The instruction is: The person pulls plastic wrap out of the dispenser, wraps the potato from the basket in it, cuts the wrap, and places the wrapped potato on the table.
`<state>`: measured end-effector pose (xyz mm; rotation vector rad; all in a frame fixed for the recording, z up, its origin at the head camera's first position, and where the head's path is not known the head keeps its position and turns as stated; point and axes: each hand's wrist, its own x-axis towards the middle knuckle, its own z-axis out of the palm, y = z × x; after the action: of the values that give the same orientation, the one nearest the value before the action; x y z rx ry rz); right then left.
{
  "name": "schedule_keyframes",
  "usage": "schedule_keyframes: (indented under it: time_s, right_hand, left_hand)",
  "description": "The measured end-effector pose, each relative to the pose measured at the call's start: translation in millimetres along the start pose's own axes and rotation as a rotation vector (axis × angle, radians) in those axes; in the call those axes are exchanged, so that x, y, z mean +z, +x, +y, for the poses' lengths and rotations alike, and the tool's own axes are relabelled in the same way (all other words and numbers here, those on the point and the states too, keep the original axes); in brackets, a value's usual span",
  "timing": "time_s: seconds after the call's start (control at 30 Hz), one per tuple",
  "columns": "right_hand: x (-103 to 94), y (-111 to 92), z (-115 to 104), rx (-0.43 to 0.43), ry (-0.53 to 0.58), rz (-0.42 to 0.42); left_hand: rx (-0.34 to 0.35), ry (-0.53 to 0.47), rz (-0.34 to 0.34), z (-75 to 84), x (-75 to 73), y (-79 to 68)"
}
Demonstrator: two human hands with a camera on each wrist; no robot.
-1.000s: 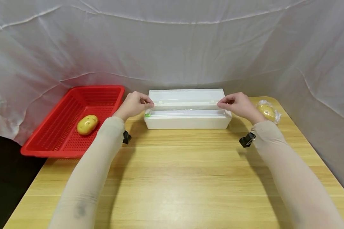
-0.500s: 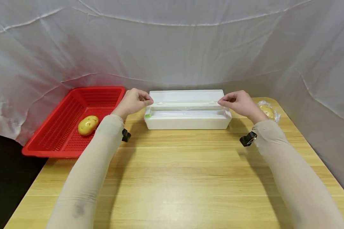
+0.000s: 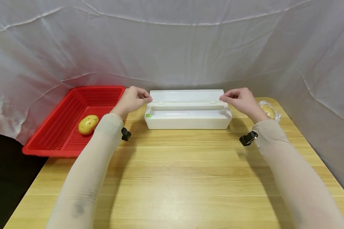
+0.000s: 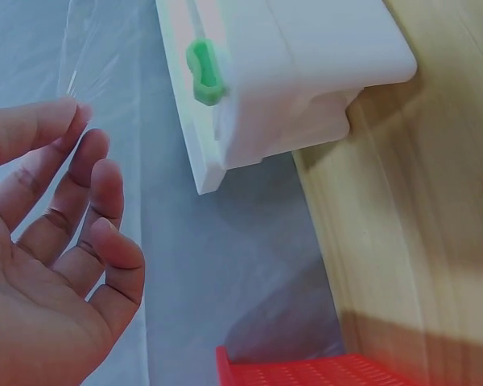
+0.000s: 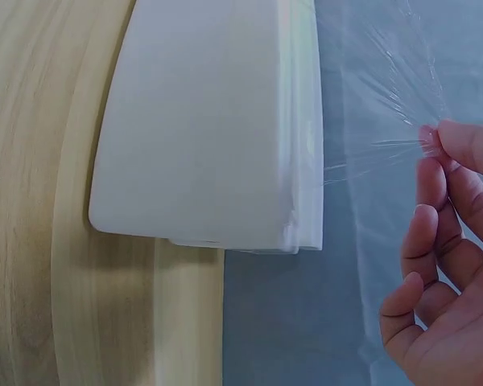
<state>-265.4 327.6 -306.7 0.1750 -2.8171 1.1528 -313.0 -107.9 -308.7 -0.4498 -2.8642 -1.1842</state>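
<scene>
A white cling film dispenser box [image 3: 188,123] lies at the back of the table, its lid [image 3: 186,95] tipped back. At its left end is a green slide cutter [image 4: 205,72]. My left hand [image 3: 132,101] pinches one corner of the clear cling film [image 4: 84,56] between thumb and index finger, above the box's left end. Above the right end, my right hand [image 3: 242,101] pinches the other corner, where the film [image 5: 398,92] gathers in creases toward the fingertips. The remaining fingers of both hands curl loosely. In the head view the stretched film is barely visible.
To the left stands a red perforated plastic basket [image 3: 60,133] with a potato [image 3: 88,124] inside. A film-wrapped potato [image 3: 268,110] sits at the back right, partly behind my right wrist. Pale cloth [image 3: 172,51] hangs behind the wooden table [image 3: 175,178].
Both hands have risen a little, away from the box, still pinching the film corners. The gap between them has widened slightly. The box, basket and potatoes stay where they were.
</scene>
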Motion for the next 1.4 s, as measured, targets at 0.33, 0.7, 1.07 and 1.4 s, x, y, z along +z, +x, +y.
schedule_keyframes:
  time_s: [0.33,0.7,1.07,1.4]
  right_hand:
    - [-4.8,0.0,-5.5,0.018,0.035,0.013]
    - [-8.8,1.0,-12.3,0.035,0.101,0.037]
    - [-18.6,1.7,-22.5,0.057,0.127,0.028]
    - [-23.8,2.3,-28.4,0.067,0.115,0.025]
  left_hand:
    - [0.025,-0.019,0.016,6.6,-5.4,1.8]
    - [0.012,-0.051,0.015,13.6,-13.4,4.6]
    - [-0.012,-0.068,0.020,23.0,-21.3,7.1]
    - [0.000,-0.070,0.040,28.0,-26.4,7.6]
